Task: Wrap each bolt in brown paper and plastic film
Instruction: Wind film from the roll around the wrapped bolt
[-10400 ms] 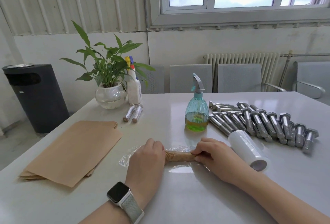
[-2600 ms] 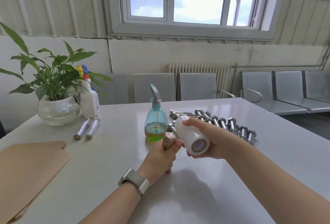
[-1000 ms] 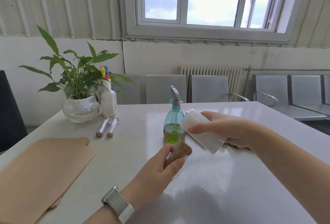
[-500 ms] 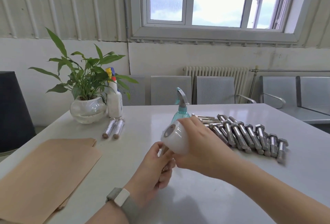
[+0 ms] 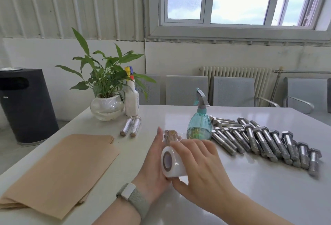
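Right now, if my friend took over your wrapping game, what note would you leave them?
Left hand holds the paper-wrapped bolt upright.
Right hand grips the film roll, held against the bolt.
Done: two wrapped bolts lie by the plant.
Left: finish the film on this one, then wrap the bare bolts on the right, using the paper on the left.
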